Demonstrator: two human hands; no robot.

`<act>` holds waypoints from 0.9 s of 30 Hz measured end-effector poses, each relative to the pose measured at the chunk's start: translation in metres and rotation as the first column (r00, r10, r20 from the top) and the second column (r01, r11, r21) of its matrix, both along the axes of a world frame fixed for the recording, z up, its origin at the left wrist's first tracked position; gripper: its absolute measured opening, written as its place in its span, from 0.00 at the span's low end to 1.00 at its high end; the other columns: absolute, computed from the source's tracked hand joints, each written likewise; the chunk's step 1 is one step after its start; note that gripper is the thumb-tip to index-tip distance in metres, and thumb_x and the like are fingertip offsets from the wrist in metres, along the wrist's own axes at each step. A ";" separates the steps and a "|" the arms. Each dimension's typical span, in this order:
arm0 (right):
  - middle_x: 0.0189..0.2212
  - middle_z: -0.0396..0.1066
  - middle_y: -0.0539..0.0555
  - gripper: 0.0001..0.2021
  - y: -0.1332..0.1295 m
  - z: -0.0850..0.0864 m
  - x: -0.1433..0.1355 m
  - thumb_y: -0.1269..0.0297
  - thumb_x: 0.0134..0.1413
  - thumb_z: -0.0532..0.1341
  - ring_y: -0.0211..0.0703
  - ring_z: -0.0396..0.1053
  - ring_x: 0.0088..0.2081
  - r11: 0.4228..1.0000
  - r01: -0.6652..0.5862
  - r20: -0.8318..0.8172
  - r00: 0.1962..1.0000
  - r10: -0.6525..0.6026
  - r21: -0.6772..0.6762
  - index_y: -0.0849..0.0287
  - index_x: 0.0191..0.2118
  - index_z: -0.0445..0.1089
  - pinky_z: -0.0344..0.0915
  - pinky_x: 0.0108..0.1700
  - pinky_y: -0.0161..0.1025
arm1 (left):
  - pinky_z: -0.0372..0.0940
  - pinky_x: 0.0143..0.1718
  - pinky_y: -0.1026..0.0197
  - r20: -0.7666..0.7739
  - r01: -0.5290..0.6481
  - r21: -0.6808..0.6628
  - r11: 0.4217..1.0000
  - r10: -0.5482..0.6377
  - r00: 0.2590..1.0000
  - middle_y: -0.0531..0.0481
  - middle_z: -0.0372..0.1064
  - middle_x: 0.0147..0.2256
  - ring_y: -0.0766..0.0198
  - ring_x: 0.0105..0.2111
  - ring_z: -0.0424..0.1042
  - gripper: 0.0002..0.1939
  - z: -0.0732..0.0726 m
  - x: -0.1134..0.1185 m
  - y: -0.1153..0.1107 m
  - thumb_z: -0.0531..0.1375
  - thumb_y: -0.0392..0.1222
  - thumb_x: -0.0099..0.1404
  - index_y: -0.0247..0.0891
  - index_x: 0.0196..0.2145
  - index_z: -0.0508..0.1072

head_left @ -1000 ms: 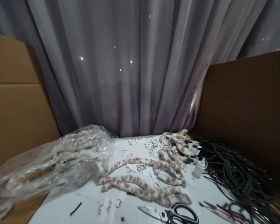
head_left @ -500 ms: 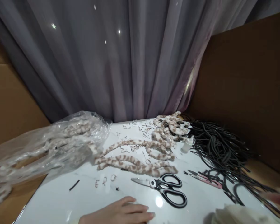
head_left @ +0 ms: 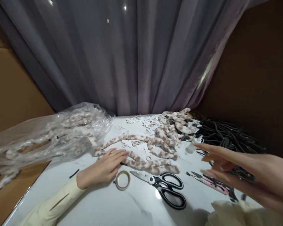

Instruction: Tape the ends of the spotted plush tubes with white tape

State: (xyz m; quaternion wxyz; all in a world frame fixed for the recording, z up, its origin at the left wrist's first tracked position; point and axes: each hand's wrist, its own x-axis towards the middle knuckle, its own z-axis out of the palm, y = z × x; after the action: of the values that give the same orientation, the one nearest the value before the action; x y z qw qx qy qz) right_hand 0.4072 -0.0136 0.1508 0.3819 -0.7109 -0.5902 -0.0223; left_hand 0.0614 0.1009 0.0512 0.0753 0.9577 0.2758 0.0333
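My left hand (head_left: 108, 165) lies on the near end of the fluffy brown-and-white strips (head_left: 143, 164), fingers bent and close together; anything under them is hidden. Just right of its wrist, a roll of tape (head_left: 122, 180) rests on the white table (head_left: 103, 204). My right hand (head_left: 228, 163) is raised at the right with its fingers apart and nothing between them, above the black cords. Its fingertips are near a small white bottle (head_left: 192, 146). Black-handled scissors (head_left: 163, 186) lie between the hands, and pink-handled pliers (head_left: 209, 183) lie below my right hand.
A clear plastic bag (head_left: 77, 131) of fluffy strips fills the left side. Small metal pieces (head_left: 151, 125) are scattered toward the back, beside a fluffy pile (head_left: 176, 125). Black cords (head_left: 228, 131) heap at the right. Pale cloth (head_left: 235, 213) sits at the front right.
My left hand has moved forward and left onto the strips, and the tape roll now shows beside it. My right hand has come in from the right edge over the cords. The view has shifted slightly.
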 end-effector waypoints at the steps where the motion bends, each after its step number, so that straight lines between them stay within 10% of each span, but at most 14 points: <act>1: 0.19 0.71 0.50 0.18 0.011 0.009 0.000 0.51 0.48 0.59 0.39 0.66 0.17 0.926 -0.252 0.052 0.959 0.277 -0.282 0.50 0.44 0.73 0.59 0.20 0.35 | 0.45 0.60 0.45 -0.022 -0.001 0.012 1.000 0.002 1.000 0.44 0.57 0.58 0.54 0.58 0.55 0.26 -0.001 -0.002 0.006 0.47 0.29 0.61 0.41 0.57 0.57; 8: 0.33 0.74 0.57 0.13 0.111 0.005 -0.045 0.75 0.49 0.55 0.42 0.72 0.31 0.556 -0.309 0.165 0.747 0.644 -0.771 0.63 0.40 0.72 0.63 0.29 0.32 | 0.60 0.42 0.55 -0.165 -0.196 0.005 0.981 0.194 0.967 0.45 0.68 0.36 0.56 0.38 0.67 0.11 -0.001 -0.015 0.033 0.45 0.34 0.64 0.37 0.38 0.67; 14: 0.27 0.74 0.56 0.17 0.129 -0.046 -0.126 0.59 0.39 0.66 0.46 0.70 0.26 0.347 -0.431 -0.004 0.632 0.775 -0.833 0.64 0.37 0.72 0.61 0.23 0.34 | 0.60 0.37 0.60 -0.100 -0.196 -0.002 0.981 0.195 0.976 0.46 0.69 0.34 0.59 0.35 0.68 0.15 0.016 -0.026 0.035 0.42 0.39 0.67 0.37 0.37 0.67; 23: 0.18 0.71 0.57 0.08 0.140 -0.055 -0.124 0.72 0.50 0.52 0.42 0.69 0.20 0.511 -0.576 -0.176 0.755 0.631 -0.637 0.64 0.24 0.66 0.61 0.23 0.34 | 0.59 0.43 0.63 0.145 -0.302 -0.248 0.921 0.343 0.928 0.45 0.68 0.43 0.57 0.43 0.66 0.19 0.057 -0.028 0.010 0.43 0.48 0.67 0.37 0.44 0.67; 25: 0.20 0.72 0.55 0.08 0.147 -0.051 -0.111 0.71 0.52 0.51 0.38 0.67 0.16 0.516 -0.615 -0.284 0.763 0.581 -0.596 0.64 0.29 0.65 0.60 0.19 0.32 | 0.59 0.35 0.65 0.118 -0.334 -0.468 0.818 0.433 0.894 0.49 0.67 0.35 0.62 0.34 0.65 0.18 0.066 -0.023 0.003 0.45 0.50 0.67 0.38 0.41 0.68; 27: 0.30 0.74 0.58 0.10 0.150 -0.047 -0.102 0.71 0.54 0.49 0.38 0.71 0.21 0.553 -0.640 -0.362 0.764 0.535 -0.533 0.64 0.39 0.64 0.63 0.19 0.30 | 0.53 0.24 0.68 0.078 -0.299 -0.746 0.595 0.523 0.849 0.55 0.58 0.25 0.69 0.23 0.56 0.18 0.070 -0.018 -0.001 0.48 0.54 0.65 0.37 0.39 0.67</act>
State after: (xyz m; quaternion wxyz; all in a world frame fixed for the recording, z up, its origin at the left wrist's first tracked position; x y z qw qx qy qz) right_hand 0.3047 0.1369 0.1041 0.1519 -0.5556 -0.7333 0.3613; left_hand 0.0438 0.0997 0.1215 0.4674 0.7456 0.4681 0.0806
